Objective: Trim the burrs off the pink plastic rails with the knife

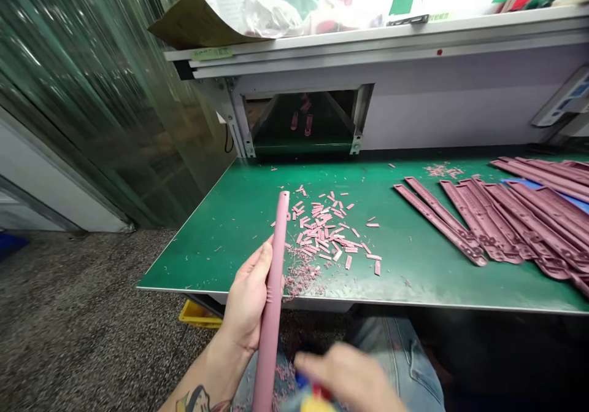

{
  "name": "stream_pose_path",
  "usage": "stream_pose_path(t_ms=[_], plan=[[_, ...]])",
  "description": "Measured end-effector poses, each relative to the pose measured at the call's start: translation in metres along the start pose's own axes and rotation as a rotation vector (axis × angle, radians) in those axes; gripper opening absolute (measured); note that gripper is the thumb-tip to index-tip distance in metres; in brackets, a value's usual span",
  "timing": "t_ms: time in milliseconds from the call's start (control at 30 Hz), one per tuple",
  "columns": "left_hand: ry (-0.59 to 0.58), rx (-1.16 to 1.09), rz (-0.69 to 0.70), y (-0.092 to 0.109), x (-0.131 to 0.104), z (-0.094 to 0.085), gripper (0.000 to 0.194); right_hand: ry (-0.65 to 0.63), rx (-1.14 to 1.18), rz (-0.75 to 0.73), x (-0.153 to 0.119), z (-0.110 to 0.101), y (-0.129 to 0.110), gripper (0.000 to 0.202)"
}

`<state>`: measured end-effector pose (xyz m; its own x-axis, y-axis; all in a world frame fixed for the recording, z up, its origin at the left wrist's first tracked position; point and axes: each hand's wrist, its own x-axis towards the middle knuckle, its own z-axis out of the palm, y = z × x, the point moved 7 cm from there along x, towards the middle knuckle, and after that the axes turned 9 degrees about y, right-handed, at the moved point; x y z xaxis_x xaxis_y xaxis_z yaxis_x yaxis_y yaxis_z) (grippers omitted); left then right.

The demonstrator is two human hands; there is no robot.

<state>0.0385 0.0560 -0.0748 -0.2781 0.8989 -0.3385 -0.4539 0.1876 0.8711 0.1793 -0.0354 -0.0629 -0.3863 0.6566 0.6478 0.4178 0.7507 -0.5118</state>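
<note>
A long pink plastic strip (273,295) stands nearly upright in the view, its smooth side showing and a small hole near its top end. My left hand (248,298) is wrapped round its middle, with the thumb along the left edge. At the bottom, right of the strip, my right hand (347,375) is smeared by motion. Its fingers are around a tool (317,400) with blue, red and yellow parts, too blurred to name. Small pink offcuts (322,228) and fine shavings (301,275) lie on the green table (211,234) beyond the strip.
Several long pink strips (497,215) lie on the table's right side, some over a blue sheet (570,198). Behind the table, an opening holds a conveyor belt (280,132) with pink pieces. A shelf (340,40) runs above. Below the table's left part is a yellow crate (199,315).
</note>
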Motion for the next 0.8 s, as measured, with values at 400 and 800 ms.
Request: stream_pose_path(t_ms=[400, 800], plan=[[-0.062, 0.094, -0.057, -0.019, -0.021, 0.01, 0.047, 0.175, 0.011, 0.239, 0.034, -0.024, 0.046, 0.021], [-0.109, 0.134, -0.169, -0.039, -0.05, 0.015, 0.052, 0.417, -0.1, 0.284, 0.08, -0.084, 0.078, 0.02]])
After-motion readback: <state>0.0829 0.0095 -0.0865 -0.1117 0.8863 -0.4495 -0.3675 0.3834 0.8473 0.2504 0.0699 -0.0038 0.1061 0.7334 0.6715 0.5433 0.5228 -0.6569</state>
